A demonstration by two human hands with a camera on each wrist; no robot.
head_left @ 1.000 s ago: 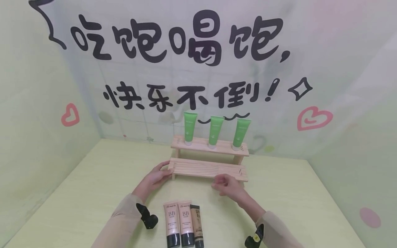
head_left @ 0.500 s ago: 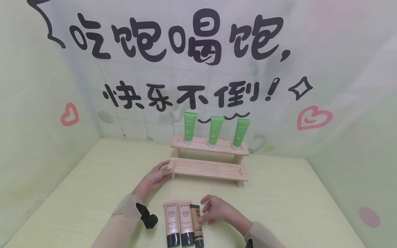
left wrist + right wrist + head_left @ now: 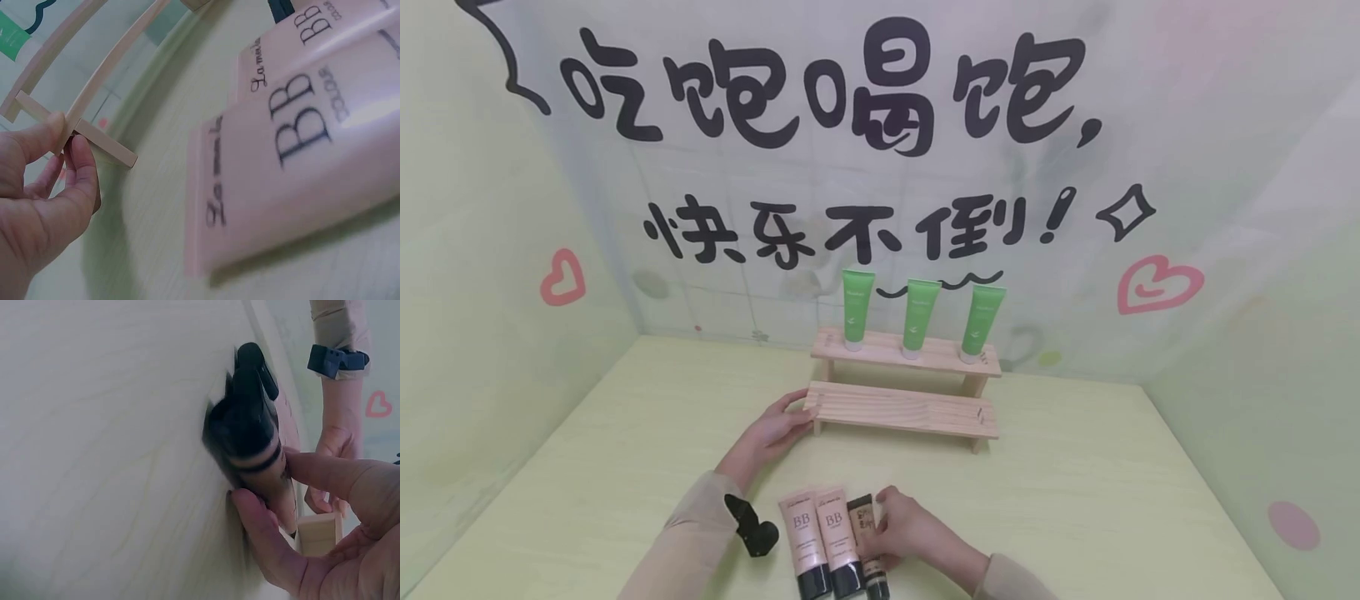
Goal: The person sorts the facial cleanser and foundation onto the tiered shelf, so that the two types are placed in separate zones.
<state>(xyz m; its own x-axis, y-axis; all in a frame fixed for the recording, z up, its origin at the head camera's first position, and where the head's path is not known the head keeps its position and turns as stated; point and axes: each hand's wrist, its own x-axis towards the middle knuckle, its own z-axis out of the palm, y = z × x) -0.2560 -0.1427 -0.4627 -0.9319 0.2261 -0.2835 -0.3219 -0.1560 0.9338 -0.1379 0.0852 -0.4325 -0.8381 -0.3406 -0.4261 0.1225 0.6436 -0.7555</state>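
Far left: on my head feed I am seeing a pink heart outline (image 3: 562,277) showing on the pale wall (image 3: 460,375).
Left sleeve (image 3: 681,533): its beige cuff is bearing a black wrist camera (image 3: 752,527).
Left hand (image 3: 775,430): it is clamping the front left corner of the lower tier of the wooden stand (image 3: 910,408), the board sitting between thumb and fingers.
BB pair: the left BB tube (image 3: 805,533) and the right BB tube (image 3: 837,530), both pink with black caps, are lying side by side on the surface (image 3: 625,450), caps toward me and slightly slanted.
Lettering: black Chinese characters (image 3: 862,237) are running across the backdrop (image 3: 760,179).
Brown tube (image 3: 862,522): small and black-capped, it is lying just beside the right BB tube, in front of the stand; I am not able to tell whether any part is lifted.
Right hand (image 3: 913,527): thumb and forefinger are closing on the brown tube from both sides, as my right wrist feed is showing.
Green tubes: the left (image 3: 857,310), middle (image 3: 919,317) and right one (image 3: 981,321) are standing on white caps in a spaced row along the upper tier.
Far right: another pink heart (image 3: 1122,292) is showing on the backdrop.
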